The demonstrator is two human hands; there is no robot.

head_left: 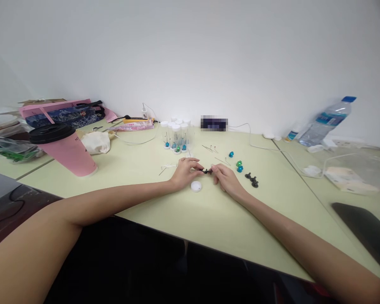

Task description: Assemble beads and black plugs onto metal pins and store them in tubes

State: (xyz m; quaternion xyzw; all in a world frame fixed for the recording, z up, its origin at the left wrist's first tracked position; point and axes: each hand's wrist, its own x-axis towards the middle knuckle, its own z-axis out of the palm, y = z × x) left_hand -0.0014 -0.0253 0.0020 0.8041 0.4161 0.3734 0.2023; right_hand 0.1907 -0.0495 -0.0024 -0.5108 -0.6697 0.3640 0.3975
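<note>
Between the fingertips of both hands is a small dark part point(206, 171), too small to make out fully; it looks like the black knob-like pieces point(252, 180) lying to the right. My left hand point(185, 172) pinches its left end, and my right hand point(224, 176) is closed at its right end. A round white cap point(196, 186) lies on the table just below my left hand. Thin metal rods point(167, 166) lie left of that hand, and more thin wire pieces point(223, 161) lie beyond my right hand. Blue point(231, 154) and green point(239, 163) shiny pieces stand to the right.
Several clear tubes point(176, 136) with white caps stand behind my hands. At left are a pink cup point(70, 150) with a black lid and a cloth pouch point(96, 142). A water bottle point(327, 121) leans on the wall at right, near white cables point(285, 152) and a dark flat object point(361, 228).
</note>
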